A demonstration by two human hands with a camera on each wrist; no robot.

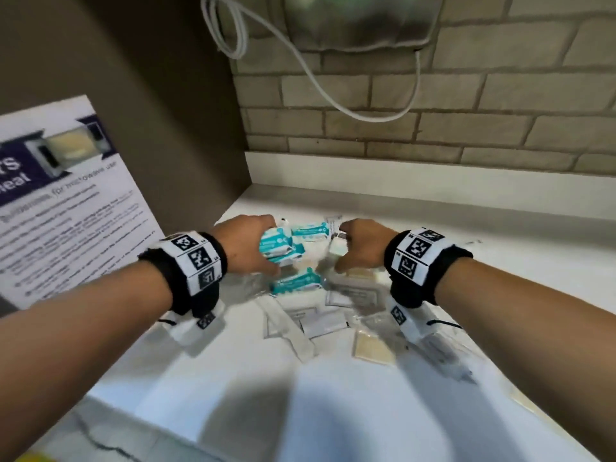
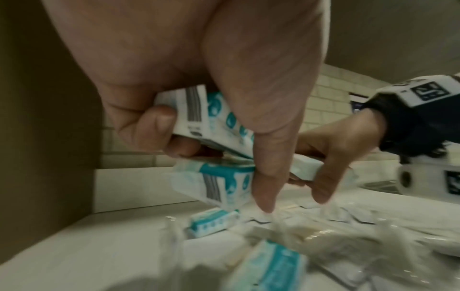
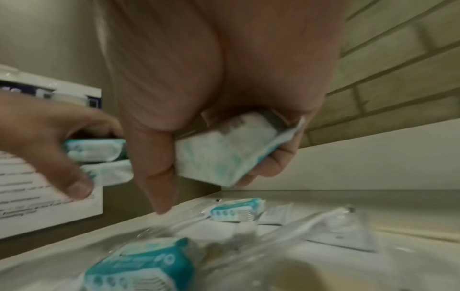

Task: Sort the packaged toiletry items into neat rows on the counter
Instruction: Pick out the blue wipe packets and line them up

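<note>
A loose pile of packets lies on the white counter (image 1: 483,225). My left hand (image 1: 263,251) grips a stack of teal-and-white packets (image 2: 216,120) between thumb and curled fingers, just above the pile. My right hand (image 1: 343,248), close beside it, holds one more teal-and-white packet (image 3: 229,151) in its curled fingers. Another teal packet (image 1: 296,283) lies on the counter below both hands, and one (image 3: 236,209) sits farther back. Flat white sachets (image 1: 321,323), clear wrappers and beige packets (image 1: 371,350) are scattered nearer me.
A printed notice (image 1: 66,208) leans on the brown panel (image 1: 173,105) at the left. The brick wall (image 1: 450,128) with a hanging white cable (image 1: 320,85) closes the back. Bare counter stretches right of the pile and towards the front edge.
</note>
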